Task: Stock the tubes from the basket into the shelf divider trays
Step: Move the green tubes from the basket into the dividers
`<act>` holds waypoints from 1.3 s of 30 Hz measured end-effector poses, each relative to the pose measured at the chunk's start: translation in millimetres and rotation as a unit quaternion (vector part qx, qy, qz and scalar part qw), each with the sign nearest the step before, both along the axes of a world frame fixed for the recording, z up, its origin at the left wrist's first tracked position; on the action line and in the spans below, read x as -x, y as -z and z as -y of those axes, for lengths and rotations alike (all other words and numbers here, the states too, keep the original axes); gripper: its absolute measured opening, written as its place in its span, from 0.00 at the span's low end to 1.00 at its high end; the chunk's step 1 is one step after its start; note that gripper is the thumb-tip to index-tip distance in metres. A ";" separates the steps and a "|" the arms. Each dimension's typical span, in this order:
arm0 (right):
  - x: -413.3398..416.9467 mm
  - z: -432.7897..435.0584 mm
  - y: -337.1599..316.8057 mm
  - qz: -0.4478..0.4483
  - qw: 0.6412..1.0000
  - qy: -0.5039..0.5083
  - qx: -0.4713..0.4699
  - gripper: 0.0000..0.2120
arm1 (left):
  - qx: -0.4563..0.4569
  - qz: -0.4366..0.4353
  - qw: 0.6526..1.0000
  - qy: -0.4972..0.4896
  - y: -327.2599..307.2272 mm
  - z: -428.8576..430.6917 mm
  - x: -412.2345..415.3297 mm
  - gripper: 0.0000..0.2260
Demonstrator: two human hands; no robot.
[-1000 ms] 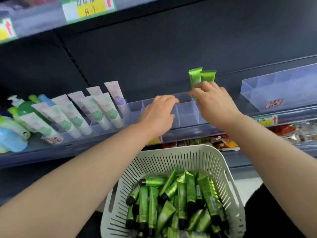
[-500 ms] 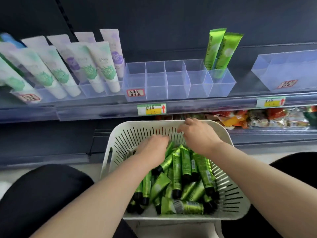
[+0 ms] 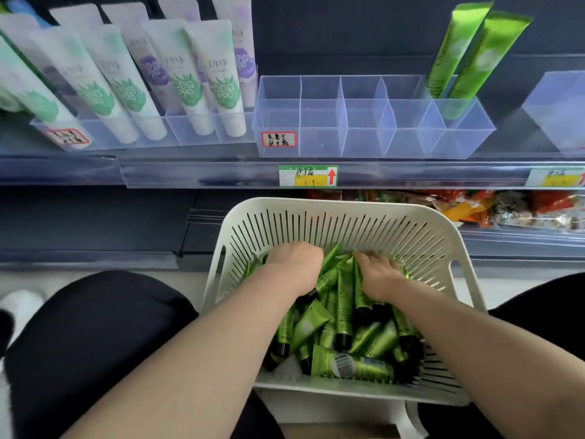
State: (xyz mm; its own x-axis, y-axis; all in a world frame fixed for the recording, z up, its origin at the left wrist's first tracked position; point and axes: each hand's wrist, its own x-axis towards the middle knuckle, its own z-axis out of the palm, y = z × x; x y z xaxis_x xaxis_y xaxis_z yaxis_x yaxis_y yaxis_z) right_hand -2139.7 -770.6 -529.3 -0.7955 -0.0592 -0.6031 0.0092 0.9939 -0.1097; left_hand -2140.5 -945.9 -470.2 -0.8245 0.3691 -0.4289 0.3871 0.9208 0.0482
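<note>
Fingers of the left hand point(image 3: 294, 267) and the right hand point(image 3: 378, 274) curl down into the heaped green tubes point(image 3: 343, 315), their tips hidden, so whether either grips one cannot be told. The heap fills the white basket point(image 3: 348, 206). Two standing tubes point(image 3: 468, 58) lean in the clear divider tray point(image 3: 319, 125), in its right-end compartment.

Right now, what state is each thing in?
Basket: holds a loose pile of green tubes.
Left hand: in the basket, fingers curled down into the pile, grip hidden.
Right hand: on the pile, grip unclear.
Divider tray: two standing tubes at its right end.
White tubes: lean upright in the left tray.
</note>
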 end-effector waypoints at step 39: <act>-3.2 -24.4 -151.0 -0.244 0.962 -0.068 0.100 0.12 | -0.207 0.045 0.961 -0.179 35.5 -26.2 -31.2 0.13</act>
State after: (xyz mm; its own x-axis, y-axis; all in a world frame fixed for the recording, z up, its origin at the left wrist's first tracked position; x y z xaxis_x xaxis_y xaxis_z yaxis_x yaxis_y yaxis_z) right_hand -2136.6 -746.2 -378.4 -0.9577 -0.2592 -0.1253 -0.2210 0.9409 -0.2566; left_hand -2109.3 -919.7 -505.7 -0.8968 0.2234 -0.3818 0.0270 0.8891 0.4569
